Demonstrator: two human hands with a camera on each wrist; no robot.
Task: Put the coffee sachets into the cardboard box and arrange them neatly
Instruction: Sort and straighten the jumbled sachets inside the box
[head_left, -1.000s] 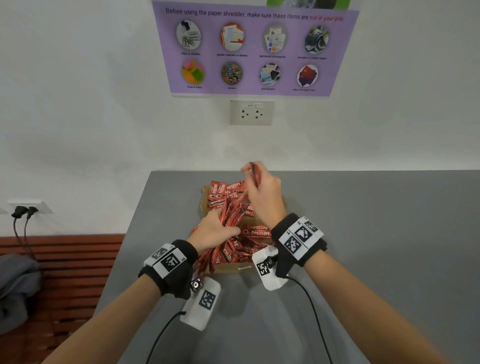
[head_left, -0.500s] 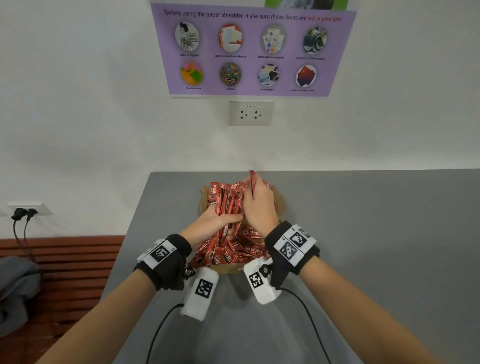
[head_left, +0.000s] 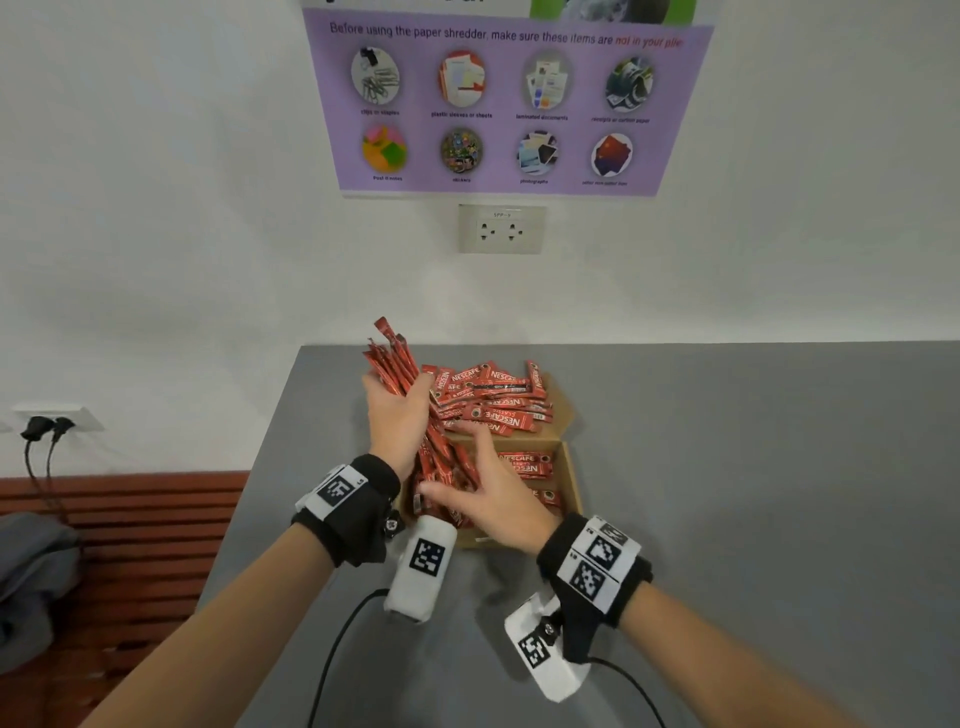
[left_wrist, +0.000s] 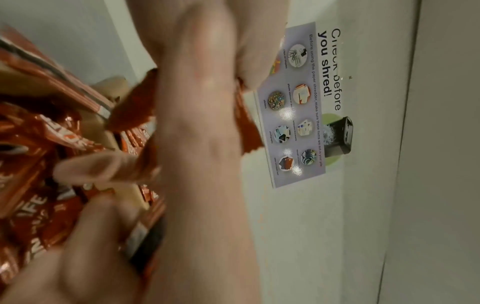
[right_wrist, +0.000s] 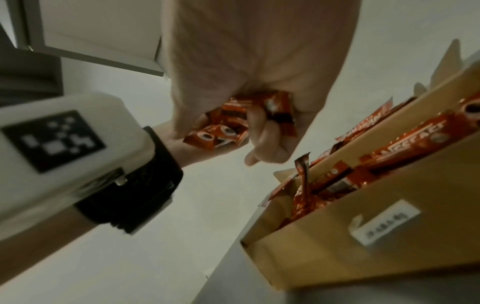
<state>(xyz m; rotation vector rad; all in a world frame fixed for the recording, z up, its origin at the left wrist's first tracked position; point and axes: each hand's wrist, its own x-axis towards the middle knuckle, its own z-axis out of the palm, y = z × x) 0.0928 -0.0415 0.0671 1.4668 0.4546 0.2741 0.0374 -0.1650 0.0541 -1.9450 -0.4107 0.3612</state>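
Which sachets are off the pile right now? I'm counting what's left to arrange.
The upright bundle of sachets gripped by the left hand; the others lie flat in the cardboard box.

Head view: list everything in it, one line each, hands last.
Bundle of coffee sachets: many, red, lifted over the box's left edge.
Loose coffee sachets: many, red, heaped at the box's far end; more lie flat inside.
Cardboard box: one, brown, open, on the table.
Table: one, grey, against the wall.
Shredder poster: one, purple, on the wall.
Wall socket: one, white, below the poster.
Plugs: two, black, in a socket at far left.
Bench: one, reddish slats, left of the table.
Left hand: grips the bundle.
Right hand: holds the bundle's lower end.
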